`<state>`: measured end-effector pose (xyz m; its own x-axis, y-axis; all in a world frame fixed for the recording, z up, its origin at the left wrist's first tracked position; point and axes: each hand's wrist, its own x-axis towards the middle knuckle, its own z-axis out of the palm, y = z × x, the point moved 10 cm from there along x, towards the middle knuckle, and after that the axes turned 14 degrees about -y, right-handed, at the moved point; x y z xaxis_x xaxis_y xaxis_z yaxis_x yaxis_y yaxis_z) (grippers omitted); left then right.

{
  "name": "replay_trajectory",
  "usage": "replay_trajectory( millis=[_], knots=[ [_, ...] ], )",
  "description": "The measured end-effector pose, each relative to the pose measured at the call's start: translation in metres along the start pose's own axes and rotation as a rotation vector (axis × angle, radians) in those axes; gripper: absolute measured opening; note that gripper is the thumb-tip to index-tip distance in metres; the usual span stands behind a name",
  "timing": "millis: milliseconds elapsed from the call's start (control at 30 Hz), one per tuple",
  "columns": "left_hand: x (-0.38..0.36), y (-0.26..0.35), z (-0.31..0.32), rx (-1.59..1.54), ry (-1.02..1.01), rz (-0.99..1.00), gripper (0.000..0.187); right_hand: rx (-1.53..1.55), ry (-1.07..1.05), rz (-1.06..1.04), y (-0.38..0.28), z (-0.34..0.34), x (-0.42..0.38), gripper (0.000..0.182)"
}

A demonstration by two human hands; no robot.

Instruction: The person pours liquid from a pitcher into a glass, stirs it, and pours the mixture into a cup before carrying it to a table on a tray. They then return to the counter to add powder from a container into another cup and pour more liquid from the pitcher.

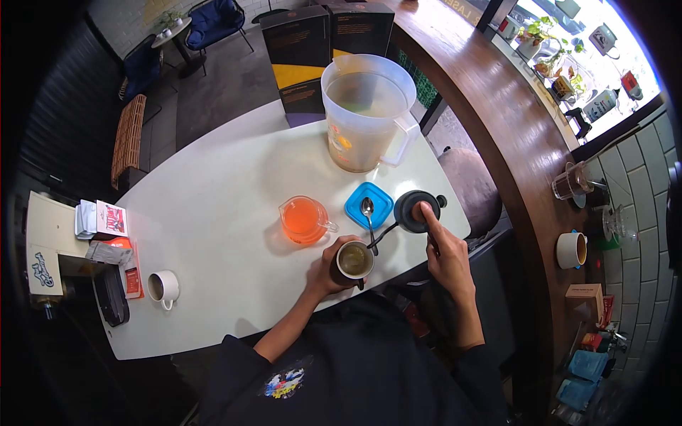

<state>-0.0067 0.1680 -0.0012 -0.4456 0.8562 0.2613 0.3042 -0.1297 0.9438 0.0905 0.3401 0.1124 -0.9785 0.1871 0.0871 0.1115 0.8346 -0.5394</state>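
Observation:
My left hand [326,273] is wrapped round a dark mug [355,260] with a pale rim and murky liquid inside, close to the table's near edge. In my right hand [449,257] is a black gooseneck kettle [414,211], held by its handle with a finger over the lid. Its thin spout reaches left to the mug's rim. Behind the mug lies a blue square lid [361,206] with a metal spoon [368,210] resting on it. A small glass jug [303,219] of orange liquid stands left of that, apart from both hands.
A large plastic pitcher [364,121] stands at the back, before dark boxes [297,50]. On the white table's [206,213] left are a white cup [163,287] and a black scale-like device [111,295]. A wooden counter [490,92] curves along the right.

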Motion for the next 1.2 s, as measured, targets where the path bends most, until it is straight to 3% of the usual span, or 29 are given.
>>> replay_trajectory(
  millis=[100,433,700,800,900,1200],
  knots=[
    [-0.001,-0.005,0.005,0.035,-0.051,-0.083,0.068,-0.163,-0.040,0.011,-0.001,0.006,-0.003,0.084],
    [0.000,-0.008,0.007,-0.011,-0.046,-0.071,0.072,-0.387,-0.076,-0.003,-0.020,0.002,-0.004,0.087],
    [0.003,-0.012,0.009,-0.111,-0.069,-0.133,0.075,-0.391,-0.060,-0.009,-0.024,-0.005,0.001,0.086],
    [0.003,-0.010,0.008,-0.007,-0.057,-0.115,0.075,-0.389,-0.057,0.002,-0.023,-0.004,0.000,0.086],
    [0.004,-0.017,0.011,-0.134,-0.078,-0.146,0.076,-0.378,-0.063,0.001,-0.023,-0.002,-0.002,0.086],
    [0.009,0.000,0.007,0.007,-0.023,-0.018,0.067,-0.413,-0.030,0.028,-0.022,-0.014,-0.003,0.087]
  ],
)
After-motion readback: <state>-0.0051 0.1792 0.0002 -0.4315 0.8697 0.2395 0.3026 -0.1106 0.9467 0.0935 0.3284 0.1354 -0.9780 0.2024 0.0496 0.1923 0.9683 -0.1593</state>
